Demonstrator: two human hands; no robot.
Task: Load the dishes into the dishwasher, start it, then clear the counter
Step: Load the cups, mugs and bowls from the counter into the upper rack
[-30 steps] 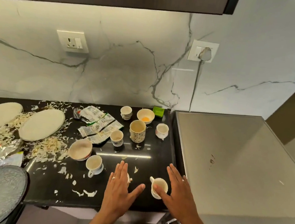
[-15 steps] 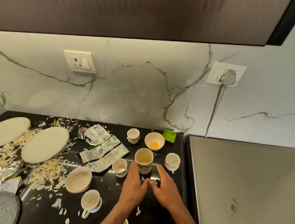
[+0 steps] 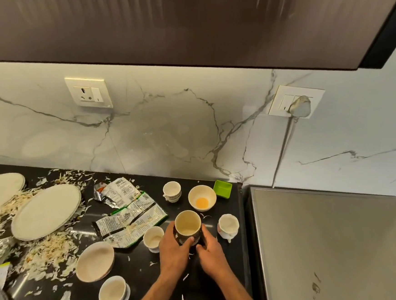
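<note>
both hands on the tall patterned mug (image 3: pixel 187 224), upright mid-worktop (image 3: pixel 205 280) between a small cup (image 3: pixel 153 238) and a footed cup (image 3: pixel 228 226). left hand (image 3: pixel 175 249) fingers curled round its left wall, right hand (image 3: pixel 210 252) cupping the right. we judge it ceramic: stiff, weighty, breakable, maybe slick. take it at the lower walls, keep it level.
</note>
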